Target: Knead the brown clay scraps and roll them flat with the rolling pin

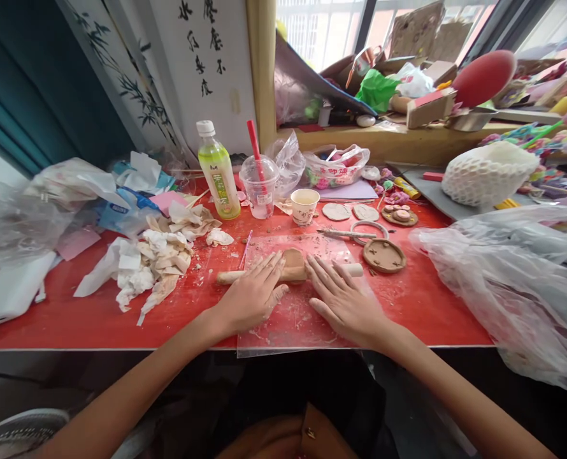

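Note:
Both palms lie flat on a rolling pin [293, 274], my left hand [255, 290] on its left half and my right hand [343, 299] on its right half. The fingers of each hand are stretched out, not wrapped round the pin. Between the hands, a piece of brown clay [293, 257] shows from under the pin. Beneath them is a clear plastic sheet [283, 335] speckled with clay bits. Close to my right fingers are a round clay piece with a raised rim [385, 256], a ring [369, 232] and a thin clay-smeared tool [345, 234].
Crumpled tissues [157, 261] lie on the red table [207, 331] at left. Behind stand a drink bottle [219, 172], a plastic cup with a red straw [259, 191] and a paper cup [305, 207]. Flat clay discs [337, 211] lie beyond. Plastic bags [498, 287] spread over the right.

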Motion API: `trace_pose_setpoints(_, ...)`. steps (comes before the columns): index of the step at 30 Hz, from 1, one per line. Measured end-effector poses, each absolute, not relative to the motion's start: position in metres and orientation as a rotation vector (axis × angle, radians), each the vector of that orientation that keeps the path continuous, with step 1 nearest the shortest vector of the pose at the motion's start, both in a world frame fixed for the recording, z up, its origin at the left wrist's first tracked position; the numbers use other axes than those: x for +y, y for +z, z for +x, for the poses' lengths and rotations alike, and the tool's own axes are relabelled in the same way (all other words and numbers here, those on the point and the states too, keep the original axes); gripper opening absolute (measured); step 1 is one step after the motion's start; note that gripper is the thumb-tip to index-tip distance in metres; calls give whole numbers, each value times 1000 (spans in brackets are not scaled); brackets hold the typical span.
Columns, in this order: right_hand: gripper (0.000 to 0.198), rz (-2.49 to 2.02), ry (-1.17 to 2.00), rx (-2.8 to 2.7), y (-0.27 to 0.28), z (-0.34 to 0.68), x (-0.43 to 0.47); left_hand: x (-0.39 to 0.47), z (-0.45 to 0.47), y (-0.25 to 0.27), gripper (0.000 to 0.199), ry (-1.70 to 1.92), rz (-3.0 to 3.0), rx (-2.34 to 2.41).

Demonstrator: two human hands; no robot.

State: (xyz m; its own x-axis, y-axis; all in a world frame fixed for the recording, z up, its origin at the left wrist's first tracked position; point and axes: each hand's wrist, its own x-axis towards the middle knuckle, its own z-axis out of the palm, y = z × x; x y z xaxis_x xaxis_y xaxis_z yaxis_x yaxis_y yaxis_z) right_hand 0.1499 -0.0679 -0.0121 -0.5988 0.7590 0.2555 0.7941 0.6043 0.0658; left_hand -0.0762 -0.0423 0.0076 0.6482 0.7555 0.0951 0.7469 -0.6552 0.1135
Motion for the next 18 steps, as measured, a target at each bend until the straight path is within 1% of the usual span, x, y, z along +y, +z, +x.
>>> trace_pose_setpoints(4, 61, -1325, -203, -2611, -5, 144, -36, -11, -72, 9, 59, 111, 2786, 1343)
trace_pose_setpoints(8, 64, -1435, -180, -2522, 1, 135, 14, 32, -64, 6, 58, 202, 2838, 1495)
trace_pose_setpoints(10, 65, -1460, -183, -2499, 1, 134, 22, 38, -62, 6, 58, 210, 2834, 1517)
trace_pose_setpoints(12, 64, -1423, -204, -2512, -1, 136, 12, 30, -64, 8, 57, 150, 2795, 1491)
trace_pose_setpoints(15, 64, -1338, -236, -2546, -8, 144, -29, -4, -73, 14, 56, 45, 2762, 1309)
trace_pose_setpoints(18, 63, -1268, -235, -2610, -15, 153, -67, -36, -80, 18, 55, 67, 2754, 1188)
